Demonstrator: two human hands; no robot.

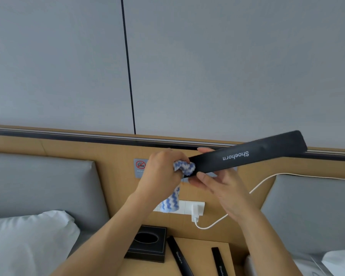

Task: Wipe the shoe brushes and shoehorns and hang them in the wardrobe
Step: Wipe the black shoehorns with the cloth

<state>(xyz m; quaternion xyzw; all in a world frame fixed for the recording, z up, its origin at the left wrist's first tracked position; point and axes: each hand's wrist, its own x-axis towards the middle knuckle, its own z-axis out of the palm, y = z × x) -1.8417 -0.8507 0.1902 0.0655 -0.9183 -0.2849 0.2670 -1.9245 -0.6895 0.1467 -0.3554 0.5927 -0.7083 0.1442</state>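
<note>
A long black shoehorn (247, 154) with white lettering is held in the air, its wide end pointing up and right. My right hand (217, 186) grips its lower end between thumb and fingers. My left hand (161, 172) clutches a blue-and-white zigzag cloth (184, 168) against that same end, and the cloth's tail hangs down below the hand. On the wooden nightstand (199, 259) below lie two more black pieces: a second shoehorn (179, 257) and another black labelled piece (219, 261), both cut off by the frame's bottom edge.
A black tissue box (147, 244) stands on the nightstand's left side. A white charger (195, 211) sits plugged into the wall socket, its cable running right. Grey padded headboards and white pillows (28, 236) flank the nightstand on both sides.
</note>
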